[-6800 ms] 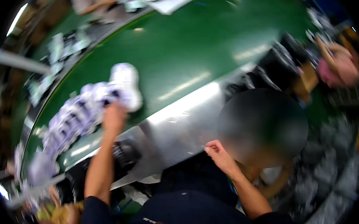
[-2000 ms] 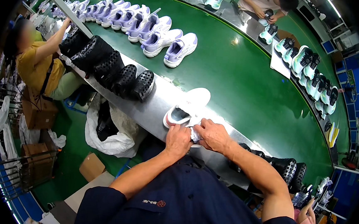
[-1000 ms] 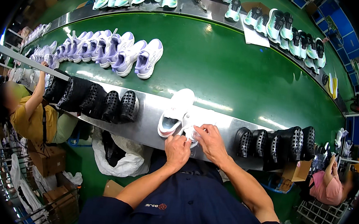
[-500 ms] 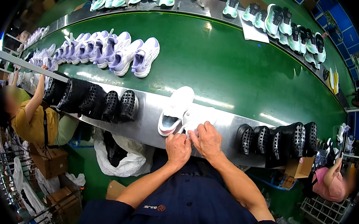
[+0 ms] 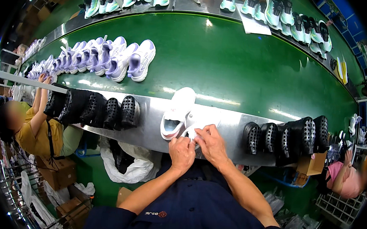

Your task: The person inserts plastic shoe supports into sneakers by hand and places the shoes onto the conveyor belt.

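Two white shoes stand side by side on the metal ledge in front of me. The left white shoe [image 5: 180,106], its toe pointing away, shows a pale blue insole and a pinkish heel; neither hand holds it. My left hand [image 5: 181,154] is closed at the heel end of the right white shoe [image 5: 192,123]. My right hand [image 5: 212,144] bends over that same shoe's opening, thumb and fingers pinched together on its white material. The fingers cover much of this shoe, and its details wash out against the bright metal.
Black studded shoe moulds [image 5: 129,111] line the ledge at left, with more moulds [image 5: 307,134] at right. White-and-purple sneakers [image 5: 141,60] stand on the green belt [image 5: 221,62]. Mint-and-black sneakers [image 5: 276,10] line the far ledge. A white sack [image 5: 135,170] lies below; co-workers sit at both sides.
My right hand's fingers have shifted slightly over the right shoe, and my left hand stays at its heel. The view has moved a little. At left, the co-worker's arms have shifted toward the sneakers.
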Motion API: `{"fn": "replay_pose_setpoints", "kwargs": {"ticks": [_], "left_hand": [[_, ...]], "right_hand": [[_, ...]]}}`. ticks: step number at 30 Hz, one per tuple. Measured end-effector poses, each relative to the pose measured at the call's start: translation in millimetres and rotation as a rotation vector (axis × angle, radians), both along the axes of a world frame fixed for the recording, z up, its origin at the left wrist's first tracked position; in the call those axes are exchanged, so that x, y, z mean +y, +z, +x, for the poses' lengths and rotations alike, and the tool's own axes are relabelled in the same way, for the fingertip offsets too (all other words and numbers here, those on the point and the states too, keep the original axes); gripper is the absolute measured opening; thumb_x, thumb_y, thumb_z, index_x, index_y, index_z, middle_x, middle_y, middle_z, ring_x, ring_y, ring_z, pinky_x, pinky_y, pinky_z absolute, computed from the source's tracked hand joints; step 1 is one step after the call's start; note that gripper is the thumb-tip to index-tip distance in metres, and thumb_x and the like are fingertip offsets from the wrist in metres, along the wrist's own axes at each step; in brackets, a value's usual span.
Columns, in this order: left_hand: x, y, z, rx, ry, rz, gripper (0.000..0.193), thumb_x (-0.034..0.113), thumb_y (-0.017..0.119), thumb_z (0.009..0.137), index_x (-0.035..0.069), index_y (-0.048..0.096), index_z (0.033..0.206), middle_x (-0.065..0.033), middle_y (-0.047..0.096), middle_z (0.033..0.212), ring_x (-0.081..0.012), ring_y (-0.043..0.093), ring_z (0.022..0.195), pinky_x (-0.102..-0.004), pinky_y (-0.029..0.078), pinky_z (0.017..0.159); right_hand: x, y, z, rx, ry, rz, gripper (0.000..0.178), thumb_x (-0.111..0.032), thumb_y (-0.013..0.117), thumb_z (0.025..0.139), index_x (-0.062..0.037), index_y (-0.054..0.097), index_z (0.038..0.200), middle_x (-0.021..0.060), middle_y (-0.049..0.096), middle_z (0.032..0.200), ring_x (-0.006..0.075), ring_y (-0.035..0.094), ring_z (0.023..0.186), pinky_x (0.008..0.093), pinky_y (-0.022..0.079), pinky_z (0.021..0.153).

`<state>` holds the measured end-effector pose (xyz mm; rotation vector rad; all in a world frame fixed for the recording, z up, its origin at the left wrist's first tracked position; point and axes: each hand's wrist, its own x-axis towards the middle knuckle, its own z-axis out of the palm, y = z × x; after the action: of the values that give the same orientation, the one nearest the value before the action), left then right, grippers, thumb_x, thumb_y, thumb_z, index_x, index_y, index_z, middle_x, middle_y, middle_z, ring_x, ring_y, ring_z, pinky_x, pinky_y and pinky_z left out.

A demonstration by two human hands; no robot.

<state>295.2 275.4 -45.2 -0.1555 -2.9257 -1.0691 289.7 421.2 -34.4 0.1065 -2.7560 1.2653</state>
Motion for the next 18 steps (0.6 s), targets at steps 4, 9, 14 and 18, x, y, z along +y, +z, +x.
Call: {"fn": "replay_pose_setpoints", "kwargs": {"ticks": [4, 9, 14, 18], "left_hand": [[2, -5, 0, 0.07, 0.006, 0.021, 0.023, 0.013, 0.066, 0.086, 0.003, 0.056, 0.068, -0.0132, 0.058, 0.073, -0.0363, 0.051, 0.075, -0.0468, 0.041, 0.072], [-3, -6, 2, 0.012, 0.014, 0.011, 0.017, 0.015, 0.066, 0.085, 0.005, 0.061, 0.072, -0.0111, 0.062, 0.077, -0.0342, 0.053, 0.078, -0.0462, 0.042, 0.075], [1, -6, 1, 0.012, 0.001, 0.013, 0.018, 0.015, 0.067, 0.084, 0.005, 0.061, 0.071, -0.011, 0.062, 0.077, -0.0338, 0.053, 0.077, -0.0463, 0.042, 0.075], [-2, -8, 2, -0.001, 0.009, 0.001, 0.017, 0.014, 0.066, 0.084, 0.005, 0.061, 0.071, -0.0111, 0.062, 0.077, -0.0342, 0.053, 0.077, -0.0464, 0.042, 0.075]], "right_hand": [[-25, -20, -1, -0.011, -0.219, -0.084, 0.03, -0.021, 0.08, 0.08, -0.0024, 0.065, 0.097, 0.0109, 0.057, 0.095, 0.0309, 0.063, 0.079, 0.0412, 0.051, 0.067], [-12, -11, 3, 0.057, -0.126, -0.089, 0.031, -0.02, 0.081, 0.078, -0.0023, 0.068, 0.099, 0.011, 0.057, 0.097, 0.0311, 0.062, 0.082, 0.0406, 0.051, 0.069], [-18, -19, 7, 0.021, -0.187, -0.095, 0.034, -0.018, 0.081, 0.079, -0.0006, 0.068, 0.106, 0.0124, 0.056, 0.098, 0.0301, 0.061, 0.087, 0.0388, 0.051, 0.073], [-13, -6, 4, 0.05, -0.145, -0.156, 0.031, -0.014, 0.08, 0.08, 0.0005, 0.068, 0.105, 0.0132, 0.055, 0.097, 0.0299, 0.06, 0.085, 0.038, 0.05, 0.073]]}}
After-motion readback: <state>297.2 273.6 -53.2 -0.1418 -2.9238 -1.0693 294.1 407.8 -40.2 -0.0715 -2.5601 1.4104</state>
